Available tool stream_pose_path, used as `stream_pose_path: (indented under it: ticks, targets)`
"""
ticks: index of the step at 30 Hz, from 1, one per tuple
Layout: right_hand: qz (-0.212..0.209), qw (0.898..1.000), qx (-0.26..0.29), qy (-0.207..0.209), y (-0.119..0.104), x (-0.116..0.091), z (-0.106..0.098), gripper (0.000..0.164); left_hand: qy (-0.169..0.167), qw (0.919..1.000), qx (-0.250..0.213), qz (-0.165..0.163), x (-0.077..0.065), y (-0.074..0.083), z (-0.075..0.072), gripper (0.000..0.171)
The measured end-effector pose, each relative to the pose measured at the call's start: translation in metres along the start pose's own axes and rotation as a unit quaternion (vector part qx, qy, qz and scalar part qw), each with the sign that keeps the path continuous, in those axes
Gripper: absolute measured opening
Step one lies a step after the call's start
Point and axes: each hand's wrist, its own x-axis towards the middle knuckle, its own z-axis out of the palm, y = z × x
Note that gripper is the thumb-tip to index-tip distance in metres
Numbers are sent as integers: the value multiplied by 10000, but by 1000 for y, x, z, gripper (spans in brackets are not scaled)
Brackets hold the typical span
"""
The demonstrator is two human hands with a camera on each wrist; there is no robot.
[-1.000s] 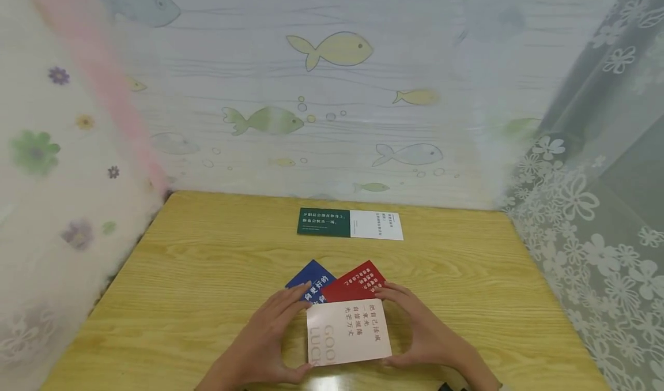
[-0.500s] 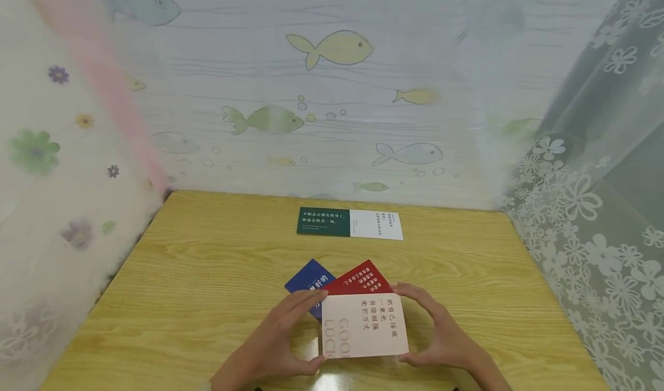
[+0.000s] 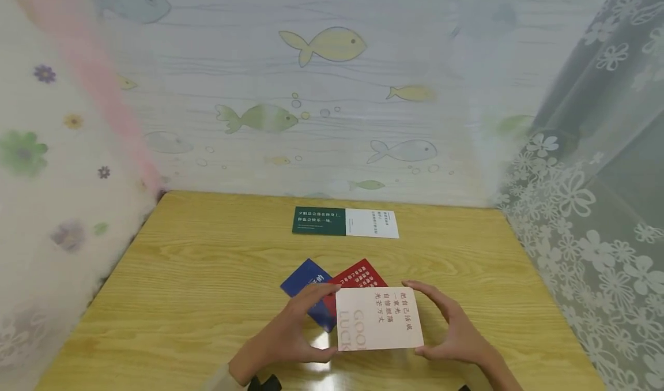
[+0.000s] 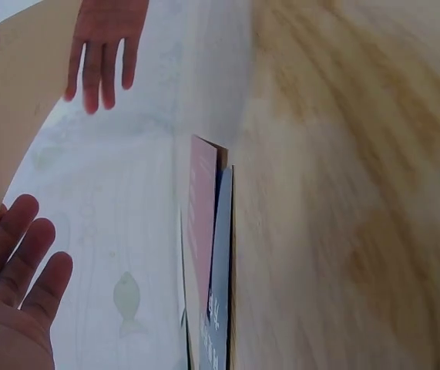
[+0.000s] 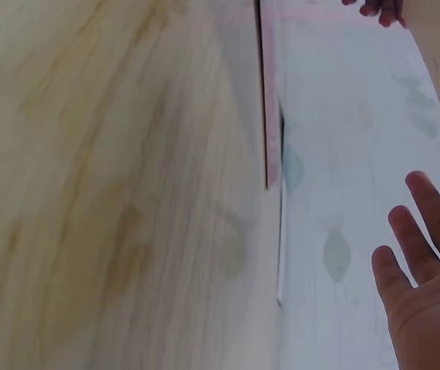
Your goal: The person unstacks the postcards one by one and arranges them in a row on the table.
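A pale pink card (image 3: 381,322) printed with "GOOD LUCK" and Chinese characters is held up above the table between both hands. My left hand (image 3: 301,333) pinches its left corners between thumb and fingertip. On the opposite side my right hand (image 3: 451,330) grips the right corners the same way. In the left wrist view the underside of the held card (image 4: 27,85) is bare, and the other fingers stand off it. Behind it, a red card (image 3: 358,275) lies across a blue card (image 3: 301,278) on the table. The held card hides part of the red one.
A two-part card, green (image 3: 319,221) on the left and white on the right, lies farther back on the wood-grain table (image 3: 207,275). A fish-print cloth (image 3: 332,160) hangs behind the table, and a white lace curtain (image 3: 581,247) stands at the right.
Both hands have lifted the pink card and shifted it to the right. More of the blue card shows now. The red, blue and green-and-white cards keep their places on the table.
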Motion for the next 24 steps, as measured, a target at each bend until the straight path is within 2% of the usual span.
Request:
stream_pose_path:
  ticks: [3, 8, 15, 22, 24]
  targets:
    - [109, 9999, 30, 24, 0, -3, -6, 107, -73, 10000, -47, -8, 6, 0, 3, 95]
    - [270, 9996, -41, 42, 5, -8, -15, 106, -217, 9991, -187, -315, 18, 0, 9, 92]
    - [749, 9972, -44, 5, 13, -14, -31, 105, -426, 9963, -417, -614, 37, -6, 19, 92]
    - [885, 9959, -146, -84, 27, -20, -48, 100, -633, 9920, -901, -624, 60, -16, 30, 93]
    - [998, 9949, -123, -101, 31, -20, -53, 99, -669, 9917, -920, -595, 69, -20, 33, 94]
